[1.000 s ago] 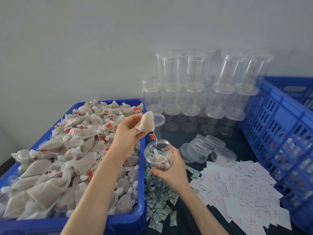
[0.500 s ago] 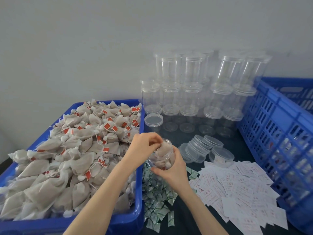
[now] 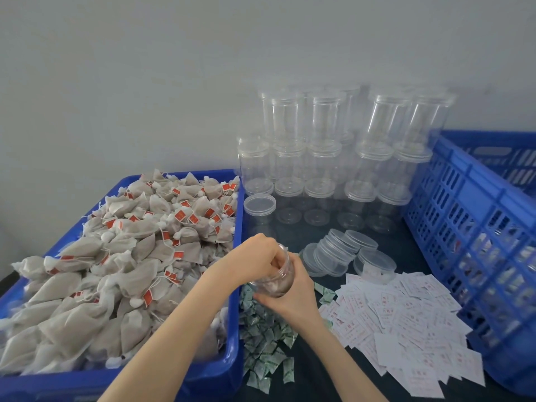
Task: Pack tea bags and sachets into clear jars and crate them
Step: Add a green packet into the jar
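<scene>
A small clear jar point(image 3: 279, 281) partly filled with tea bags is tilted toward the left above the dark table. My right hand point(image 3: 300, 295) grips it from the right and below. My left hand point(image 3: 255, 256) covers the jar's mouth with bent fingers reaching inside, holding a tea bag down among the others; the fingertips and that bag are mostly hidden. A blue tray point(image 3: 232, 369) on the left is heaped with tea bags point(image 3: 130, 256) that carry red tags. Green sachets point(image 3: 265, 343) lie under the jar, and white sachets point(image 3: 406, 329) are spread out to the right.
Empty clear jars point(image 3: 333, 158) are stacked against the wall at the back. One lidded jar point(image 3: 259, 206) stands beside the tray. Loose lids point(image 3: 339, 252) lie in front of the stack. A blue slotted crate point(image 3: 478, 227) fills the right side.
My left hand carried a tea bag from above the tray down into the jar's mouth and now pushes in deeper. The jar has tilted left in my right hand.
</scene>
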Demonstrator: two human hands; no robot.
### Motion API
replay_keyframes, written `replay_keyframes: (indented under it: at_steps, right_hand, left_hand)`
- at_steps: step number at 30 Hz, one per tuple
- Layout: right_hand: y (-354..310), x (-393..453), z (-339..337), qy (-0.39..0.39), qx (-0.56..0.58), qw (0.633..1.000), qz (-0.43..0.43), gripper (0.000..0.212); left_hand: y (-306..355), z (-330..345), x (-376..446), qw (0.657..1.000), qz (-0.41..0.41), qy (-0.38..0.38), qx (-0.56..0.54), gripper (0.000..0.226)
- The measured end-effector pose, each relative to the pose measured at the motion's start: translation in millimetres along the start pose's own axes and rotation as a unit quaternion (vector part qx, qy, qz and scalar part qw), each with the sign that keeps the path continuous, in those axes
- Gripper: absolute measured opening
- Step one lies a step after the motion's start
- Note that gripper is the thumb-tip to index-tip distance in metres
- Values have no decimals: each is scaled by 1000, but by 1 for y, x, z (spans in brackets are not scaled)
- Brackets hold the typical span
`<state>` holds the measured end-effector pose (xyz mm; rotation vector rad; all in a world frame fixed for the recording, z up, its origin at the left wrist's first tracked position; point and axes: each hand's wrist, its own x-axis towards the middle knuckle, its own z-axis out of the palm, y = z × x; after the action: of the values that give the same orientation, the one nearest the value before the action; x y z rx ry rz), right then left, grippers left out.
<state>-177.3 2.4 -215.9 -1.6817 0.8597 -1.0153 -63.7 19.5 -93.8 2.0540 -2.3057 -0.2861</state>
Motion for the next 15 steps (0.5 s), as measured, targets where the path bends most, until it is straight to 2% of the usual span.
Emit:
replay_keyframes:
  at_steps: [3,6,8,10,12,13,15]
  right_hand:
    - [-2,-3,-4,6,17,1000,10,85]
    - [-4,-3,-14,20,20,1000,8,83]
    - [-6,-2,-23,31,18,999,5,79]
    - [-6,-3,-33,47,14,999,4,76]
    - [-5,-3,-44,68,14,998,9,79]
    - [-4,-4,-50,76,16,997,14,81]
    - [-1,-4,-61,89,21,995,24,81]
  left_hand:
    - [0,1,1,999,12,-4,-36,17]
    - [-2,-2,2,996,23,13,-82,19]
    - [-4,-7,3,988,29,45,-146,17]
    - [-8,-13,8,974,21,110,-197,13]
    - [-12,-17,19,964,-15,183,-190,13]
    - [-13,-17,25,965,-40,194,-169,15]
    - [-15,-11,39,980,-96,145,-95,20]
